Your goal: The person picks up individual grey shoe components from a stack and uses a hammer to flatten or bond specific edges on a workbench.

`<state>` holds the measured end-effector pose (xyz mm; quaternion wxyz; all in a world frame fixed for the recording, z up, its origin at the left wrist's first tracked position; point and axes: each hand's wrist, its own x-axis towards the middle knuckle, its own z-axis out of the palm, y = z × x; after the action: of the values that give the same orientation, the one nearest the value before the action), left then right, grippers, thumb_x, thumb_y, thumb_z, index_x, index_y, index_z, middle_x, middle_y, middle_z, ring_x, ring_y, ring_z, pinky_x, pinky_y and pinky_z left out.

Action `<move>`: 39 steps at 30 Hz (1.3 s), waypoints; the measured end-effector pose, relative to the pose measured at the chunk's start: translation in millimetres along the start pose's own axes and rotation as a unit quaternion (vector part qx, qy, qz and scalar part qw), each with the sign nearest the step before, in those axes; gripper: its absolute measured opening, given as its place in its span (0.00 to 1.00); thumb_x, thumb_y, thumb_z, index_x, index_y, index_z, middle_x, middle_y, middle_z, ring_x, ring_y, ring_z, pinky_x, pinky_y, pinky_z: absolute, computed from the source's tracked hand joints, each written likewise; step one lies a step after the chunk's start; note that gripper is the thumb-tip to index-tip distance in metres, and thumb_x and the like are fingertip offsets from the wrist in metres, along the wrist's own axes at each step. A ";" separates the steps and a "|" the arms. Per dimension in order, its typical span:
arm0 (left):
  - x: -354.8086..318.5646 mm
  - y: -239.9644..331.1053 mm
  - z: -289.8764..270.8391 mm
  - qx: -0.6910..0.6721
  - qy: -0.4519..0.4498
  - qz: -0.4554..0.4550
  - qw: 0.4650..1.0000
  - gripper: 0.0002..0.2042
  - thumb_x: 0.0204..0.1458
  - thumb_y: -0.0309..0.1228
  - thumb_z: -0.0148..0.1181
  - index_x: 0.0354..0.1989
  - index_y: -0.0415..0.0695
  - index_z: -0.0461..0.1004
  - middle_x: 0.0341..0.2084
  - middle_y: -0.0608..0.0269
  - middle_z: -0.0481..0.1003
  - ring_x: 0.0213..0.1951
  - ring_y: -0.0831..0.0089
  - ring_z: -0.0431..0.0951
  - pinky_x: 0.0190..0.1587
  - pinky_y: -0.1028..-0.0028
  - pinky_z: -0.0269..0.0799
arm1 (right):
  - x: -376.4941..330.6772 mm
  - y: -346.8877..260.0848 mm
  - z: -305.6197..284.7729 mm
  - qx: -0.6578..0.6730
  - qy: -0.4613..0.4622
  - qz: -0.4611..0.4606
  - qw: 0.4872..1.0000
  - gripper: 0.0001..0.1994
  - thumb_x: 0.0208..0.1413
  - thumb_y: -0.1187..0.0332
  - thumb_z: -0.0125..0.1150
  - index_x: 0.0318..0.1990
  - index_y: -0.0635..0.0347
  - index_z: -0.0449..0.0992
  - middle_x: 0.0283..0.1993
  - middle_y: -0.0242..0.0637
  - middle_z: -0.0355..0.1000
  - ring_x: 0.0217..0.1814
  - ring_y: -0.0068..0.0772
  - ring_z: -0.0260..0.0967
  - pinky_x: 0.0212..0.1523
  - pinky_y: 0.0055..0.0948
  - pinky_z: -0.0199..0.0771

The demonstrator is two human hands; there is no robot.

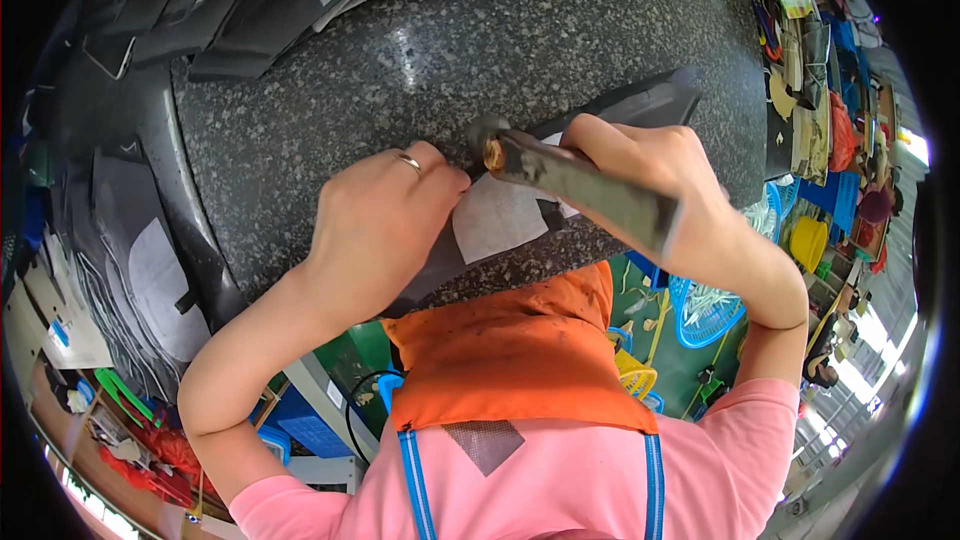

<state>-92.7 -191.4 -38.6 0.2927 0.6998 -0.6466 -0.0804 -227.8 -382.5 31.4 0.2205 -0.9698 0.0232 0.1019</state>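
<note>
On the speckled stone table top lies a long, dark, flexible piece of sheet material with a light grey patch on it. My left hand, with a ring on one finger, is curled at the piece's left part, its fingertips pinched at the edge beside the patch. A hammer is in my right hand, fingers wrapped round it. Its rounded end is over the piece, close to my left fingertips. The hammer partly covers the piece, and my right palm hides its grip.
Stacked dark pieces lie along the far left of the table, and more pieces with pale patches stand at the left. A blue basket sits below the right edge. Crowded shelves line the right side. An orange cloth covers my front.
</note>
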 end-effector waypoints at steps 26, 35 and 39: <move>-71.8 0.2 -28.7 -0.017 0.066 -0.167 0.984 0.11 0.36 0.21 0.69 0.31 0.43 0.77 0.30 0.60 0.74 0.33 0.60 0.74 0.34 0.67 0.71 | 23.1 -37.0 21.8 -0.048 0.000 -0.080 0.996 0.14 0.56 0.59 0.59 0.27 0.59 0.67 0.14 0.39 0.66 0.16 0.46 0.69 0.17 0.40 0.68; -88.8 14.7 -6.1 0.096 0.169 -0.054 0.979 0.11 0.35 0.23 0.68 0.30 0.39 0.77 0.31 0.60 0.73 0.32 0.63 0.75 0.33 0.68 0.72 | 27.9 -47.6 27.1 0.010 0.027 -0.098 0.995 0.18 0.57 0.54 0.58 0.25 0.59 0.68 0.12 0.41 0.65 0.15 0.48 0.69 0.16 0.42 0.69; -87.7 28.5 -4.4 0.206 0.050 -0.036 0.977 0.14 0.38 0.22 0.64 0.37 0.34 0.76 0.37 0.53 0.72 0.36 0.61 0.75 0.36 0.68 0.72 | 35.8 -51.3 31.0 -0.017 -0.003 -0.083 0.996 0.17 0.58 0.54 0.57 0.26 0.58 0.69 0.15 0.41 0.67 0.17 0.47 0.70 0.17 0.41 0.69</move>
<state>-128.2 -106.3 -43.7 0.1707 0.7709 -0.6085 0.0792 -193.9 -322.8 18.3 0.2114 -0.9718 -0.0598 0.0862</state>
